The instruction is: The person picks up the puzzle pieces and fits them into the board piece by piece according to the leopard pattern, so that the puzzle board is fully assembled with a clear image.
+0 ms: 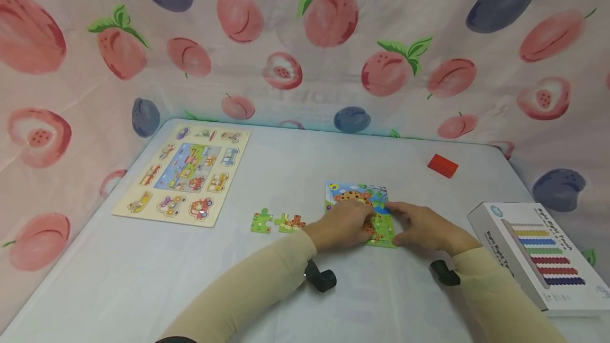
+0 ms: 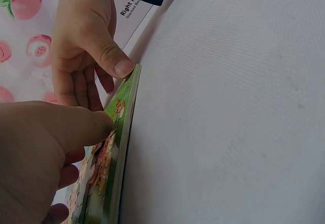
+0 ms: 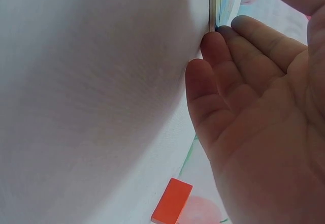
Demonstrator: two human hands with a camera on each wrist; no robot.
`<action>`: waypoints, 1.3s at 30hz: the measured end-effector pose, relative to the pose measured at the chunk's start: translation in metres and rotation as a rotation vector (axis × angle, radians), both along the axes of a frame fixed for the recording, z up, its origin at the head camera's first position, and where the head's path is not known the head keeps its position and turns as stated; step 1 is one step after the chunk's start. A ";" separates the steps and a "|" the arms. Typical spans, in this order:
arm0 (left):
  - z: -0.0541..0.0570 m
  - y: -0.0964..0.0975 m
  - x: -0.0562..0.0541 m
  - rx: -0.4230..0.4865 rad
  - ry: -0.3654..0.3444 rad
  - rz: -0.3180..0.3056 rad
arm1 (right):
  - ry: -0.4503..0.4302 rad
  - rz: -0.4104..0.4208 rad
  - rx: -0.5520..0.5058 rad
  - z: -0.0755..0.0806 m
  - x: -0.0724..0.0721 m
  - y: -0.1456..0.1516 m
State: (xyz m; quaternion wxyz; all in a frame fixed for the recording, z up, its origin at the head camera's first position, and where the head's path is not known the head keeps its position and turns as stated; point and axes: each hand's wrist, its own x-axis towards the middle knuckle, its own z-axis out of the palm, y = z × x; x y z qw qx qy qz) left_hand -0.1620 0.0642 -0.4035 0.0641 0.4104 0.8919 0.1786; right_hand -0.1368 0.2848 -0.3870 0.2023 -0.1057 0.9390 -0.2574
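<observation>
A jigsaw puzzle [image 1: 382, 230] with a spotted cartoon animal lies on the table, partly hidden by my left hand [image 1: 344, 223]. That hand rests on the puzzle from above, its thumb pressing the picture in the left wrist view. No piece shows between its fingers. My right hand [image 1: 425, 226] is at the puzzle's right edge, its thumb by the near corner and its fairly straight fingers [image 3: 215, 49] along the side. Left of the puzzle lie a green puzzle piece [image 1: 261, 222] and a green-and-orange piece [image 1: 292, 222], the latter close to my left wrist.
A wooden vehicle peg board [image 1: 128, 206] lies at the back left. A red block [image 1: 442, 165] sits at the back right. A white box [image 1: 524, 216] with coloured bead rows pictured on it stands at the right. Fruit-patterned cloth [image 1: 286, 30] hangs behind the table.
</observation>
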 end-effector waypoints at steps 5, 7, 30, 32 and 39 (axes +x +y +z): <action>0.000 0.002 -0.002 -0.003 -0.017 -0.001 | -0.008 -0.006 0.002 0.001 0.000 -0.001; 0.000 0.003 -0.002 -0.006 -0.026 -0.005 | -0.012 -0.010 0.003 0.001 0.000 -0.001; -0.005 0.008 -0.011 -0.003 -0.060 -0.019 | 0.010 0.009 -0.003 -0.003 -0.001 0.002; -0.005 0.007 -0.011 -0.005 -0.057 -0.019 | 0.011 0.010 -0.001 -0.003 -0.001 0.002; -0.005 0.007 -0.011 0.003 -0.053 -0.018 | 0.017 0.013 -0.003 -0.004 -0.001 0.003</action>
